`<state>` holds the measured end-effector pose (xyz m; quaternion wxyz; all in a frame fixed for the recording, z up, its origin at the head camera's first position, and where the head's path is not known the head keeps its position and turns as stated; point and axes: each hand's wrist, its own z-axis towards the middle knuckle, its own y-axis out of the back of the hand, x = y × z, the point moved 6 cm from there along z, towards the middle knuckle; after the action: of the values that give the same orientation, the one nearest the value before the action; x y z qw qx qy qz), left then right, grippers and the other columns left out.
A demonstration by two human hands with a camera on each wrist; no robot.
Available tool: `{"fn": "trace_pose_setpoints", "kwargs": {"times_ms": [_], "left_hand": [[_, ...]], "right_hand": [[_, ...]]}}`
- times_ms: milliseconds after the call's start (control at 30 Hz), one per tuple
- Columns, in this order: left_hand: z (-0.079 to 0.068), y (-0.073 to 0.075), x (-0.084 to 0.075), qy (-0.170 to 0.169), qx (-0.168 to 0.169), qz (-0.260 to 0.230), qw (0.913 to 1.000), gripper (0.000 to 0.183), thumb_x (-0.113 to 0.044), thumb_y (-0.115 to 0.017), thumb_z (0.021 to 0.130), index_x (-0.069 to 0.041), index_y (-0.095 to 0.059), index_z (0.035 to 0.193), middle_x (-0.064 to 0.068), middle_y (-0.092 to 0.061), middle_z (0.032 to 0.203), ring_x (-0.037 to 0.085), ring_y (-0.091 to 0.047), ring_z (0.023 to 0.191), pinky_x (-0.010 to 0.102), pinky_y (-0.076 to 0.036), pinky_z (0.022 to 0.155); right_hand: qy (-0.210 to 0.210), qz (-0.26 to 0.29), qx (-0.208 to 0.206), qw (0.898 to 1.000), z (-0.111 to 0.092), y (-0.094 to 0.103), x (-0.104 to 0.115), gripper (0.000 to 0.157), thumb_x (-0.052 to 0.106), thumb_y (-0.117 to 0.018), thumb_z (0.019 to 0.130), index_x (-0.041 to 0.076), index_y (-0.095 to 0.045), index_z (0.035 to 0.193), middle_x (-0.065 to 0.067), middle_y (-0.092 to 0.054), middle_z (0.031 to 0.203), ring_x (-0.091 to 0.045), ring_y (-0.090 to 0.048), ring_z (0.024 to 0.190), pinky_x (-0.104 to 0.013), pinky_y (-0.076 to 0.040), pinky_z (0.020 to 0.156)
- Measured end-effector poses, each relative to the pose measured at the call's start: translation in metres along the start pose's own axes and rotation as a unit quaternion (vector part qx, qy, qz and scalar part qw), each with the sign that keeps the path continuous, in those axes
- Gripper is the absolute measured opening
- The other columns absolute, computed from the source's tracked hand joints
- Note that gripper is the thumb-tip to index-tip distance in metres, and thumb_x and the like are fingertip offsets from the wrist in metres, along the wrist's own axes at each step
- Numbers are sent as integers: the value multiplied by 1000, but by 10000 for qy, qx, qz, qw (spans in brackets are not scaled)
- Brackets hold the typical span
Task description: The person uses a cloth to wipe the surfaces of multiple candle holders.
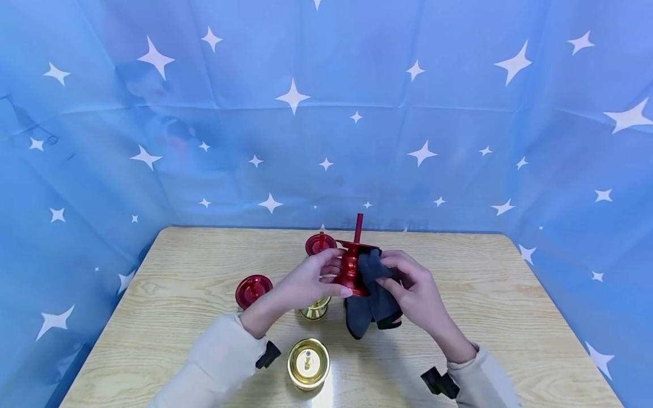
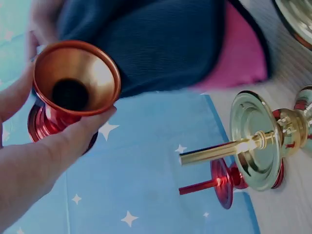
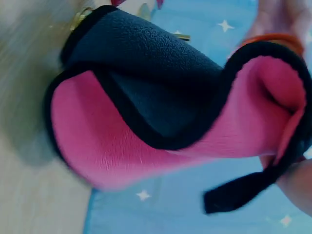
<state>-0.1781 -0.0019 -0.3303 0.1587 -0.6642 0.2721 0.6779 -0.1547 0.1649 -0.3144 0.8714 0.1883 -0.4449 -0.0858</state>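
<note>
My left hand [image 1: 313, 276] grips a red metal candlestick [image 1: 350, 266] by its body and flared base, holding it above the table. A thin red stem rises from its round dish, and in the left wrist view the hollow underside of the base [image 2: 97, 66] faces the camera. With its fingers my right hand [image 1: 412, 283] pinches a dark grey cloth [image 1: 377, 300] against the candlestick's right side. The right wrist view shows the cloth's pink reverse [image 3: 107, 146], black edging and a small black loop [image 3: 234, 195].
Two other red candlesticks stand on the wooden table [image 1: 194, 260], one at the left [image 1: 253, 290] and one behind [image 1: 320, 242]. Two gold ones stand nearer, one partly under my left hand [image 1: 315, 310] and one in front [image 1: 308, 364]. A blue star-patterned curtain [image 1: 357, 141] hangs behind.
</note>
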Motion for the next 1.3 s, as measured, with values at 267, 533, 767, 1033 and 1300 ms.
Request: {"fn": "trace_pose_setpoints", "kwargs": {"times_ms": [267, 533, 767, 1033, 1300], "left_hand": [[-2, 3, -1, -150, 280, -720, 9969, 61, 0, -64, 83, 5, -32, 135, 19, -48, 124, 29, -46, 116, 34, -43, 94], [-3, -3, -2, -194, 807, -1384, 9869, 65, -1, -63, 84, 2, -25, 137, 21, -43, 131, 29, -42, 121, 35, -41, 96], [-2, -5, 0, 15, -229, 412, 9989, 80, -18, -77, 74, -7, -29, 139, 9, -48, 120, 23, -47, 110, 34, -45, 88], [-1, -2, 1, 202, -642, 1208, 9904, 79, -17, -78, 72, -1, -35, 137, 10, -56, 111, 25, -53, 106, 34, -49, 82], [-1, 0, 2, 130, -68, -552, 9984, 59, -1, -69, 79, -1, -36, 128, 15, -56, 114, 24, -53, 107, 33, -47, 87]], "right_hand": [[28, 62, 76, 9999, 0, 5, 4, 32, -23, -56, 75, -2, -63, 97, -16, -58, 108, -9, -57, 96, -18, -49, 78], [-716, 338, 317, 9964, -4, 1, -14, 28, -17, -53, 82, 0, -60, 103, -15, -58, 111, -11, -60, 92, -23, -51, 76], [-497, 206, 179, 9984, -3, -2, -11, 29, -20, -56, 78, -1, -61, 99, -15, -59, 107, -11, -59, 90, -21, -51, 74], [255, -507, 66, 9984, 1, -6, 10, 31, -21, -64, 72, 1, -64, 94, -8, -60, 102, -18, -58, 92, -15, -47, 78], [65, -185, 110, 9997, 1, -1, 2, 32, -23, -56, 76, 0, -62, 97, -12, -58, 106, -14, -57, 93, -19, -50, 76]]}}
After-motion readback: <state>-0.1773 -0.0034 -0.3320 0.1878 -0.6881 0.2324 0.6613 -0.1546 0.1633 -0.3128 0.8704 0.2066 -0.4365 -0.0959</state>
